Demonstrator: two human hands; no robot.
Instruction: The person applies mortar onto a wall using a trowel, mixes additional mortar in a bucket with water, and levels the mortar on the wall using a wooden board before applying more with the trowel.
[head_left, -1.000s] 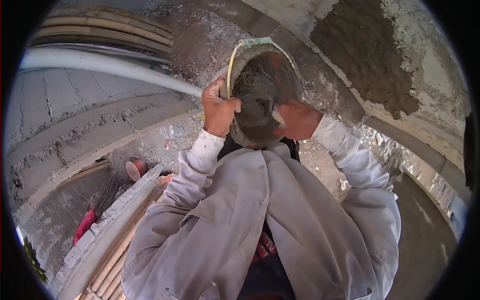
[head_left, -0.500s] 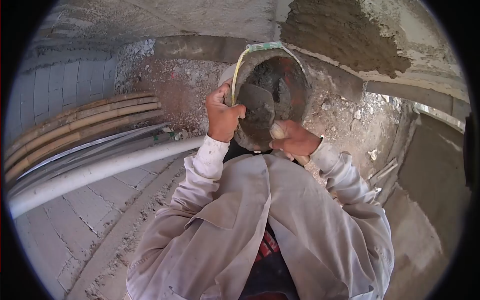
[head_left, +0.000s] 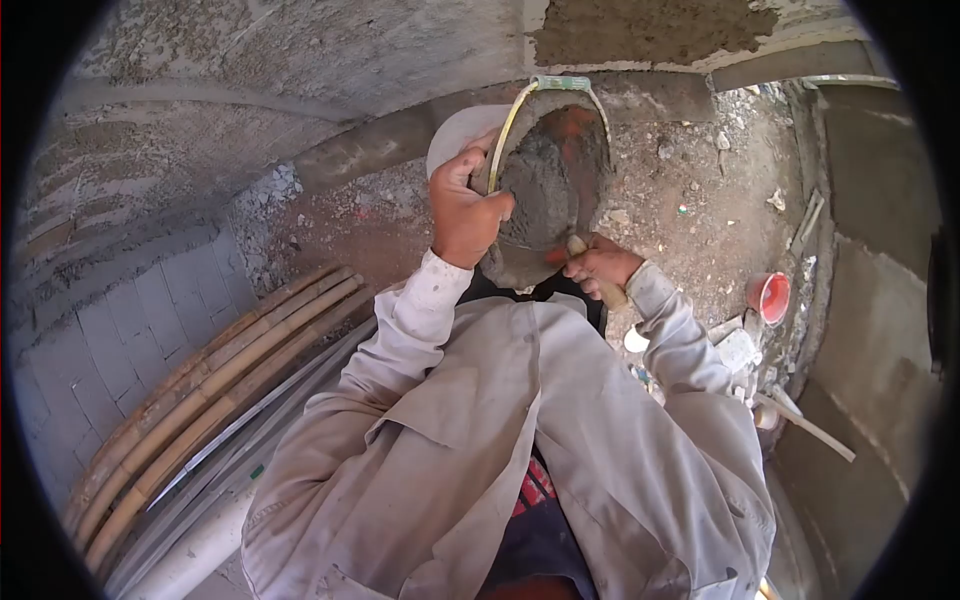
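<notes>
A bucket with grey mortar in it hangs or stands in front of my body, its mouth facing me. My left hand is closed on the bucket's left rim, next to the yellow wire bail with a green grip. A pale rounded surface shows behind this hand; I cannot tell whether it belongs to the bucket. My right hand is wrapped round the wooden handle of a trowel at the bucket's near right edge. Its blade does not stand out from the mortar.
Bamboo poles and a white pipe lie at the left. Rubble covers the ground. On the right are a small red bucket and wood scraps. A wall with a wet mortar patch stands ahead.
My view has turned to the right, bringing the red bucket into sight. The trowel's blade was distinct inside the bucket before. My right hand has shifted slightly right; both hands keep their grip.
</notes>
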